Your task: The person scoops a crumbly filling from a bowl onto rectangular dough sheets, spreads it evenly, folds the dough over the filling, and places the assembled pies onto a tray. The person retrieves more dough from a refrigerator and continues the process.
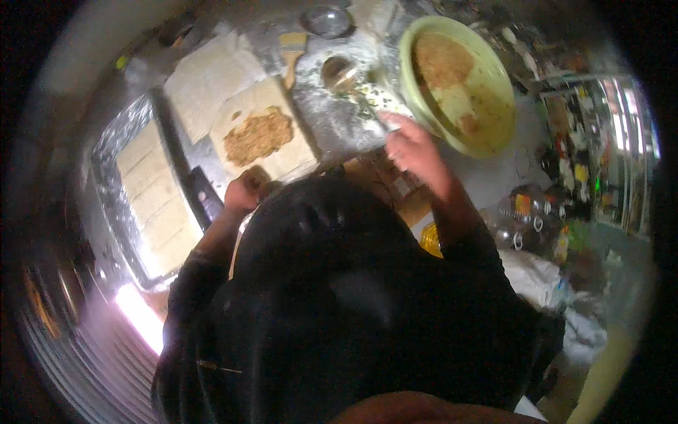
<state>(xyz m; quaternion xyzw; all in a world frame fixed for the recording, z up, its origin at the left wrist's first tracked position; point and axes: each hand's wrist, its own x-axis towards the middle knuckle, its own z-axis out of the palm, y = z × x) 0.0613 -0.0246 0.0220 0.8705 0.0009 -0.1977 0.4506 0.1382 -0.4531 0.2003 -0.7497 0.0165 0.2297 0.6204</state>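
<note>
My right hand (415, 150) is closed round the handle of a metal ladle (340, 75), whose round bowl is over the floured table to the left of the green tub. My left hand (244, 191) is curled at the near edge of a pale sheet of dough (288, 145); what its fingers hold, if anything, is hidden. On that sheet a reddish-brown minced filling (260, 134) is spread in a patch. More thin dough sheets (208, 78) lie behind it. A wide knife (203, 194) lies left of my left hand.
A foil-lined tray (106, 159) with several flat dough pieces (152, 187) stands at the left. To the right, a pale green tub (500, 106) holds more filling (441, 62). A brush (292, 53) and a glass bowl (327, 21) are at the back. Bottles (519, 212) stand lower right.
</note>
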